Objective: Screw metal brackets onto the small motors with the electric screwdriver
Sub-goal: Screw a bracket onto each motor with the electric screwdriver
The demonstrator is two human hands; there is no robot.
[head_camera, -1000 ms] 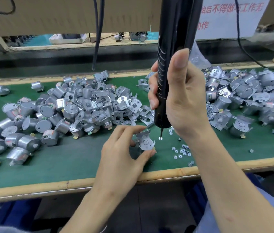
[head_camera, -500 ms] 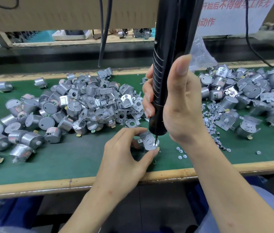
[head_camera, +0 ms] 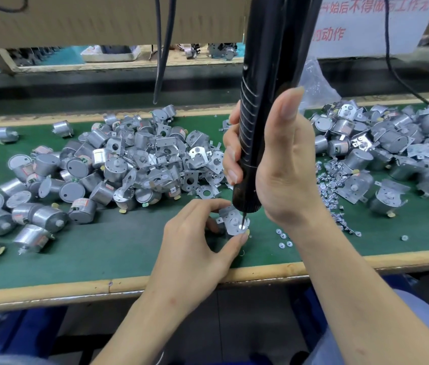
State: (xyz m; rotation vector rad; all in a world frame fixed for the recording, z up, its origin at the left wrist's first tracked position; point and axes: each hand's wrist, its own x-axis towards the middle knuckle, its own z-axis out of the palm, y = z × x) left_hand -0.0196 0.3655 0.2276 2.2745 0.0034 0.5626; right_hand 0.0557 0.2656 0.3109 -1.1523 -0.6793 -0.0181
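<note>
A long green-topped bench (head_camera: 102,248) with a pale wooden front edge is seen across the whole view. Its left and middle part is covered by a wide heap of silver cylindrical motors and loose metal brackets (head_camera: 129,167), and a second heap of motors carrying brackets (head_camera: 392,154) is spread over the far right. A black electric screwdriver (head_camera: 268,101) is held upright in the centre, its ribbed body rising out of the top of the view. It is gripped by the right hand (head_camera: 287,167), whose fingers (head_camera: 230,154) are curled tightly round the far side of the barrel, while the thumb is laid straight up along the near side. Below and to the left, the left hand (head_camera: 195,248) is rested on the bench near the front edge. Its fingers (head_camera: 208,204) are curved, and a flat silver metal bracket (head_camera: 230,219) is pinched between thumb tip and forefinger. The small motor under that bracket is almost wholly hidden by the hand. The thin driver bit is set down on a bright spot at the near edge of the bracket, just above the thumb tip. A scatter of small silver screws (head_camera: 334,185) is strewn just right of the right wrist, between it and the right-hand heap.
</note>
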